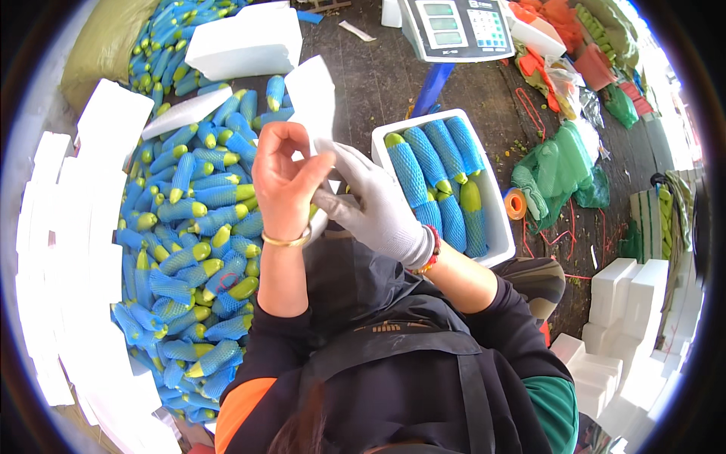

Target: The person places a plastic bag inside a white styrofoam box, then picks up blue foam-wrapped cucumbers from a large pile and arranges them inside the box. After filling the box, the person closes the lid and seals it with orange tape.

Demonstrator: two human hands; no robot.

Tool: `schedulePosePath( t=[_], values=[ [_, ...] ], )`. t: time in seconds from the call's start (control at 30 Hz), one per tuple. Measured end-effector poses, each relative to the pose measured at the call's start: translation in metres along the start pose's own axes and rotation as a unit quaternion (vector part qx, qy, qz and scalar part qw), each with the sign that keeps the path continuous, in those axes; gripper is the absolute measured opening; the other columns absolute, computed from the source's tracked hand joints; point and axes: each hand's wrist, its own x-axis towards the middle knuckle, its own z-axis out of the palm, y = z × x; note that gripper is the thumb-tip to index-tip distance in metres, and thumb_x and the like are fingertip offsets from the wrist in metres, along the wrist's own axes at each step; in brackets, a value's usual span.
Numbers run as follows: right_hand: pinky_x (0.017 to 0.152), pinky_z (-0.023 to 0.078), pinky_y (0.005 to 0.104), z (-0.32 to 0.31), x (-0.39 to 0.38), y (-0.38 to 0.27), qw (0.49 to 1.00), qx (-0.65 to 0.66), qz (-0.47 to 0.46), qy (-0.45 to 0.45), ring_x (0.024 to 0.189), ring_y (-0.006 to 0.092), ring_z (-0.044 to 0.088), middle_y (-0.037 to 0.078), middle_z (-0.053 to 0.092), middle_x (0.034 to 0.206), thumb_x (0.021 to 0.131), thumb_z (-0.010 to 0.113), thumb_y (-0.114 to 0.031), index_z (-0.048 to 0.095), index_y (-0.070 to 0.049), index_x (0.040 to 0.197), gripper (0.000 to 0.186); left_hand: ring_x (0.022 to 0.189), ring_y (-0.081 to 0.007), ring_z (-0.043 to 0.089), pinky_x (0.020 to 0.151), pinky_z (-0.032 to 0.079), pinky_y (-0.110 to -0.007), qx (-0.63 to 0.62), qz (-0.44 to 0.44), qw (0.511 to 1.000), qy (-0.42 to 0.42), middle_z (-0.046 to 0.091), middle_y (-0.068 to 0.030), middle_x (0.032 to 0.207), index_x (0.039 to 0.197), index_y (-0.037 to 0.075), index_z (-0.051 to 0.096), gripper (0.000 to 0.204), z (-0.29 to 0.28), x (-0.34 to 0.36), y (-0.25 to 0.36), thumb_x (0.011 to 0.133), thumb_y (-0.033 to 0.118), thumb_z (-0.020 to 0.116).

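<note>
My bare left hand (283, 178), with a gold bangle at the wrist, is raised before my body, its fingers curled. Its thumb touches the fingertips of my right hand (378, 208); whether it grips anything is hidden. A thin pale-grey glove (389, 227) covers my right hand, whose fingers and thumb are stretched apart. Something pale shows below the hands, but I cannot make it out. Beyond my right wrist stands a white foam box (499, 216) holding courgettes (470, 198) in blue foam-net sleeves, laid in two rows. More sleeved courgettes (200, 219) lie in a big heap at left.
White foam blocks (246, 41) sit on the heap's far end. A digital scale (457, 30) stands at the far side. Green net bags (563, 170), an orange tape roll (515, 203) and red string lie at right. Stacked white foam boxes (628, 303) flank me.
</note>
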Motion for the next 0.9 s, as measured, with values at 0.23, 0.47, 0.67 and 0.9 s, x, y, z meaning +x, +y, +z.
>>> schedulePosePath(
  t=[0.23, 0.47, 0.67, 0.9],
  values=[
    [0.086, 0.058, 0.0246, -0.037, -0.034, -0.032, 0.924, 0.34, 0.171, -0.024, 0.106, 0.0071, 0.066, 0.004, 0.073, 0.126, 0.101, 0.08, -0.018, 0.065, 0.001, 0.145, 0.05, 0.076, -0.0087, 0.057, 0.063, 0.047, -0.023, -0.071, -0.036, 0.995, -0.052, 0.061, -0.0015, 0.097, 0.114, 0.005, 0.061, 0.036, 0.017, -0.024, 0.031, 0.092, 0.016, 0.088],
    [0.092, 0.055, 0.0254, -0.055, -0.057, -0.029, 0.901, 0.387, 0.194, -0.007, 0.105, 0.0072, 0.065, 0.001, 0.074, 0.116, 0.1, 0.081, -0.018, 0.072, 0.001, 0.132, 0.038, 0.071, -0.0062, 0.054, 0.059, 0.044, -0.021, -0.039, -0.06, 0.995, -0.063, 0.061, 0.0011, 0.092, 0.11, 0.005, 0.062, 0.028, 0.038, -0.037, 0.038, 0.094, 0.012, 0.085],
    [0.091, 0.051, 0.0261, -0.064, -0.068, -0.008, 0.894, 0.414, 0.171, -0.014, 0.102, 0.0087, 0.062, 0.0, 0.071, 0.117, 0.097, 0.083, -0.02, 0.078, 0.0, 0.112, 0.025, 0.07, -0.006, 0.053, 0.059, 0.043, -0.021, -0.054, -0.066, 0.993, -0.086, 0.06, 0.0015, 0.092, 0.109, 0.005, 0.062, 0.031, 0.051, -0.04, 0.035, 0.092, 0.012, 0.086],
    [0.1, 0.048, 0.0315, -0.075, -0.073, -0.002, 0.883, 0.441, 0.158, -0.025, 0.114, 0.0122, 0.06, 0.005, 0.063, 0.134, 0.096, 0.083, -0.024, 0.08, -0.001, 0.108, 0.026, 0.08, -0.0066, 0.053, 0.067, 0.044, -0.02, -0.043, -0.066, 0.989, -0.122, 0.058, 0.0015, 0.098, 0.11, 0.004, 0.062, 0.037, 0.066, -0.041, 0.026, 0.089, 0.016, 0.09]
  ],
)
